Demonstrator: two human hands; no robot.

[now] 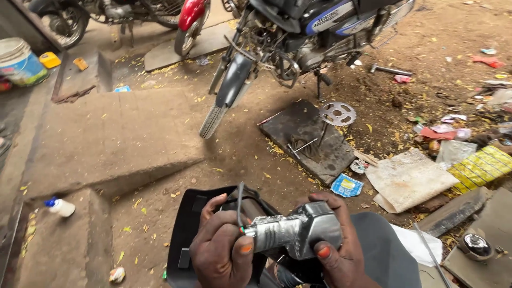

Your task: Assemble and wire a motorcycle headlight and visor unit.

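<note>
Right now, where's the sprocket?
In the head view, the sprocket is upper right of centre, propped at the far edge of a dark slab, just below the motorcycle.

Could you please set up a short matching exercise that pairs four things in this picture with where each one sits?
Things:
1. Silver metal part
2. Sprocket
3. White squeeze bottle
4. Blue bucket

Places:
A. Far left edge, beside the concrete step
B. Held between the left hand and the right hand
C. On the low concrete ledge at lower left
D. Standing at the edge of the dark slab below the motorcycle

Pairs: 1-B, 2-D, 3-C, 4-A
</note>
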